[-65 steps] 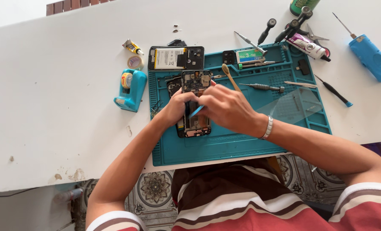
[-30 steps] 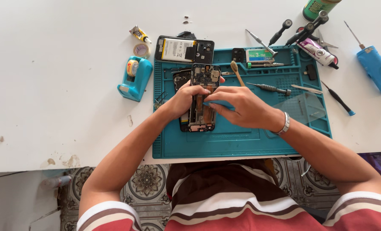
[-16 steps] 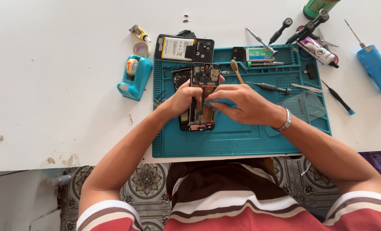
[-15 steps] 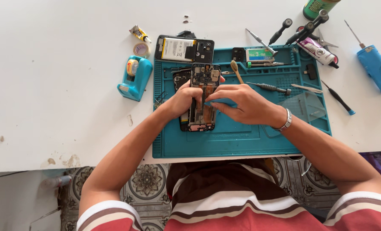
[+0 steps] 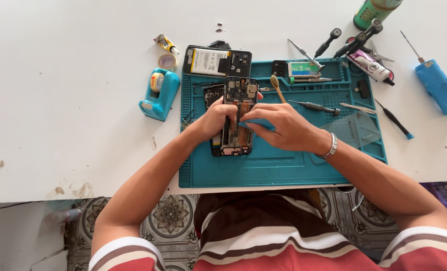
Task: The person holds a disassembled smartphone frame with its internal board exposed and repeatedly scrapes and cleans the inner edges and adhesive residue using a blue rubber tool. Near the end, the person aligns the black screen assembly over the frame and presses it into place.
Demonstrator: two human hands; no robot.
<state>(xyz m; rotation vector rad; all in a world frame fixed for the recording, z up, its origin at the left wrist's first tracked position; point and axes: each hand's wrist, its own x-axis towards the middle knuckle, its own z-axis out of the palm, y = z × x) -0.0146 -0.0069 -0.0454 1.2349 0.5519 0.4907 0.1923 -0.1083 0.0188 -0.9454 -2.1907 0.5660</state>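
The opened phone (image 5: 237, 116) lies face down w/ its back cover off, circuit board and inner frame exposed, on the left-centre part of the teal repair mat (image 5: 283, 168). The left hand (image 5: 214, 119) clamps the phone's left edge, fingers curled over the frame, thumb on top. The right hand (image 5: 278, 125) comes in from the phone's right side and pinches a small blue pry pick (image 5: 256, 123) against the phone's mid-section, fingers bent, wrist w/ a metal bracelet (image 5: 331, 146) resting low over the mat.

Risk, as a judgement: the pick sits close to the board and thin flex parts; too steep an angle or a slip could nick a connector or tear a cable. If the left grip loosens, the phone may skid on the mat.

Just above the phone lies a separate back piece w/ battery (image 5: 216, 61). Right of the phone's top end sits a toothbrush (image 5: 277, 88), further right a screwdriver (image 5: 314, 106) and tweezers (image 5: 356, 107). Left of the phone, off the mat, stands a teal tape dispenser (image 5: 159, 93). Far right of the phone, on the white table (image 5: 58, 75), lies a blue powered driver (image 5: 438, 86).
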